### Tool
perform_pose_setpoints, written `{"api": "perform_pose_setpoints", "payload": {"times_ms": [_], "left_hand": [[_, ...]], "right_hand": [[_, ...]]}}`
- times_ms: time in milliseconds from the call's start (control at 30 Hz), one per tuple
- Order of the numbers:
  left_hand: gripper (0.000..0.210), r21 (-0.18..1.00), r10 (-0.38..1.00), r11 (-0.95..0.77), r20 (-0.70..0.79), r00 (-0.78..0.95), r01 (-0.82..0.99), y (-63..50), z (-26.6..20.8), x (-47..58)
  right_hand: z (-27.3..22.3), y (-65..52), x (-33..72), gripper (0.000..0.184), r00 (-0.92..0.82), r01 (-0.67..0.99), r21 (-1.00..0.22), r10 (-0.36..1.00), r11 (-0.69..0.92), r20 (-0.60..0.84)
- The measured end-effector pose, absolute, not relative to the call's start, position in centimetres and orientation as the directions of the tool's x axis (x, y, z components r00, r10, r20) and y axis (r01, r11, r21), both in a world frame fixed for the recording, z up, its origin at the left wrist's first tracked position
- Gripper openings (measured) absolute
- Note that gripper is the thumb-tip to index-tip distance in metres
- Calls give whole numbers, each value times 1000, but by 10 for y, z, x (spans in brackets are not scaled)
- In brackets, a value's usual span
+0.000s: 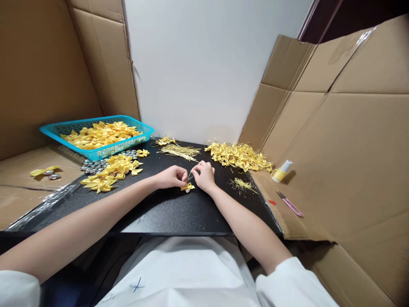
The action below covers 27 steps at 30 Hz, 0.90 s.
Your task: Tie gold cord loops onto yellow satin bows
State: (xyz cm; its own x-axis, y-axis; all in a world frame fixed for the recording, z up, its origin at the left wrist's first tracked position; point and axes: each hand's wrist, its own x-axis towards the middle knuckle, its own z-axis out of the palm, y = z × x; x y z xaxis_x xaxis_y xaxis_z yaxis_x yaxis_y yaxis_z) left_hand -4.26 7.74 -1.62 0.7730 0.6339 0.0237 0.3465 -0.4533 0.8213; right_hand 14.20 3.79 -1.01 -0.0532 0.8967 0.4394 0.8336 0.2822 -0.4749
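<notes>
Two hands (172, 176), one basket (121, 147), one spool (280, 173), one pair of snips (293, 207) — bows (104, 134) beyond counting.

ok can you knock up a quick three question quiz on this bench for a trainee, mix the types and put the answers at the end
1. True or false: the pink-handled snips lie inside the blue basket.
2. Which of these is nearest the snips?
A) the bundle of yellow strands
B) the red piece
C) the blue basket
3. Fill in: the left hand and right hand are close together at a small yellow ____ with a silvery piece.

Key:
1. False; they lie on the cardboard at the right.
2. B
3. bow
</notes>
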Motion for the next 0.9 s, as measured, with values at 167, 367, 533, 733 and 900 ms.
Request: {"api": "perform_pose_setpoints", "payload": {"times_ms": [167, 367, 533, 733, 900], "left_hand": [[29, 820, 645, -452, 29, 764, 351, 75, -15, -41], [17, 825, 683, -432, 37, 729, 363, 65, -6, -38], [16, 845, 718, -401, 50, 695, 354, 61, 2, -35], [21, 849, 738, -372, 26, 674, 375, 62, 4, -36], [21, 840, 761, -362, 16, 648, 404, 56, 6, -36]], "right_hand": [[-8, 37, 141, 13, -45, 831, -491, 911, 262, 409], [11, 28, 165, 21, 63, 848, -505, 915, 161, 398], [25, -36, 267, 29, 253, 900, -430, 881, -63, 401], [11, -140, 387, 42, 649, 761, -318, 672, -566, 356], [-4, -150, 409, 37, 626, 780, -265, 714, -567, 314]]}}
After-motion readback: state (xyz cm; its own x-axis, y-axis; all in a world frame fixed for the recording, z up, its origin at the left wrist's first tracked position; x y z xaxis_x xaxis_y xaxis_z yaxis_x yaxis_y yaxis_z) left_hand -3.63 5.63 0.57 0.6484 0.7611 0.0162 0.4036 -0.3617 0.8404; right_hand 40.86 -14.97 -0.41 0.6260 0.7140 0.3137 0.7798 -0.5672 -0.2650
